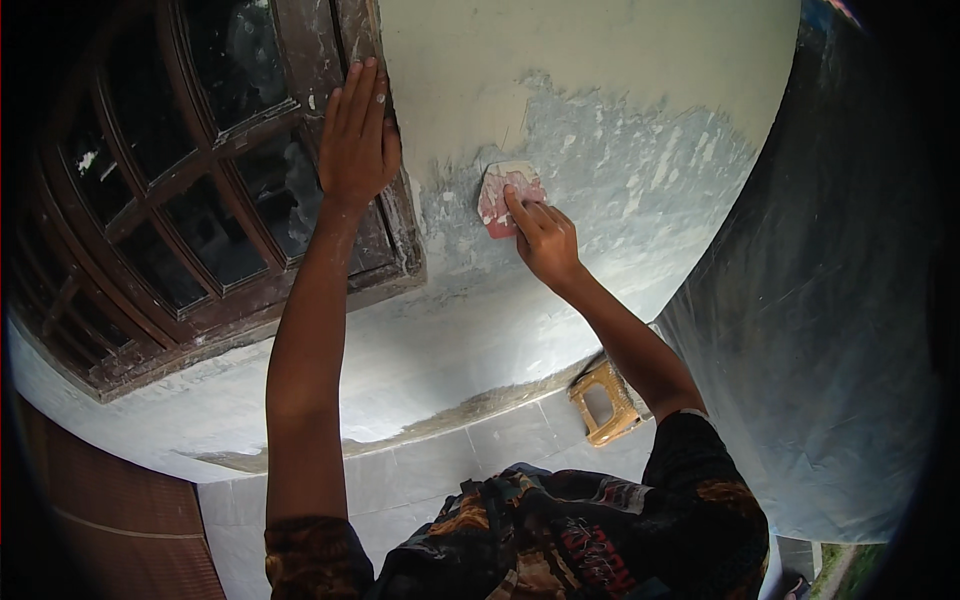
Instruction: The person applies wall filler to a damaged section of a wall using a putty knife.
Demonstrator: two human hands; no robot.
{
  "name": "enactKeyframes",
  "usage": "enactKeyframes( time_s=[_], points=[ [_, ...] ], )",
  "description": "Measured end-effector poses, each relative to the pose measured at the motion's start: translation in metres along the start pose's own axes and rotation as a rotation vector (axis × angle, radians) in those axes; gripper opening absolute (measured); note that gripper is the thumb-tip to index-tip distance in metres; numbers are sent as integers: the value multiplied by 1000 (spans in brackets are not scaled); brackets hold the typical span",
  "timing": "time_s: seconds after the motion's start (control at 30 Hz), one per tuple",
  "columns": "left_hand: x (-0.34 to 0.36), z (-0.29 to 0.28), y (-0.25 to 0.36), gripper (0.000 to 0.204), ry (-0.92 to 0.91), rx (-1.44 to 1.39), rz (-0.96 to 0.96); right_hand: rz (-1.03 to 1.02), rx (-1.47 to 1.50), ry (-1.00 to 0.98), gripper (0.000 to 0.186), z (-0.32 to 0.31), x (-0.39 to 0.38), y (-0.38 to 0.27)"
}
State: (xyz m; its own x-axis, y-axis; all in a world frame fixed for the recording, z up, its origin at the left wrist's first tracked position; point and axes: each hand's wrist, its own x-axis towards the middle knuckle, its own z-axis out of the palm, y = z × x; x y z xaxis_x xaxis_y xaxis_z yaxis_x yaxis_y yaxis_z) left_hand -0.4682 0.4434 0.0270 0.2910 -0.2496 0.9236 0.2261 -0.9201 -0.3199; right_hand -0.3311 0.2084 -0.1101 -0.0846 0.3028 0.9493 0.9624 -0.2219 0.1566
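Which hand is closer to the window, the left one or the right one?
Left. The left hand lies flat on the right side of the window's brown frame; the right hand is farther right, holding a red scraper against the wall.

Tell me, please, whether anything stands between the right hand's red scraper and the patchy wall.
Nothing visible does: the right hand holds the red scraper, which appears to lie against the patchy wall.
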Motion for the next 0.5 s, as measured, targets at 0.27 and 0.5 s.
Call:
enactKeyframes(
  time_s=[0.27,0.5],
  points=[
    [4,-3,5,51,36,-47,16,34,-122,89,66,-17,75,23],
    [-2,-3,-2,52,30,-36,14,19,78,-9,68,1,-1,-15]
  ],
)
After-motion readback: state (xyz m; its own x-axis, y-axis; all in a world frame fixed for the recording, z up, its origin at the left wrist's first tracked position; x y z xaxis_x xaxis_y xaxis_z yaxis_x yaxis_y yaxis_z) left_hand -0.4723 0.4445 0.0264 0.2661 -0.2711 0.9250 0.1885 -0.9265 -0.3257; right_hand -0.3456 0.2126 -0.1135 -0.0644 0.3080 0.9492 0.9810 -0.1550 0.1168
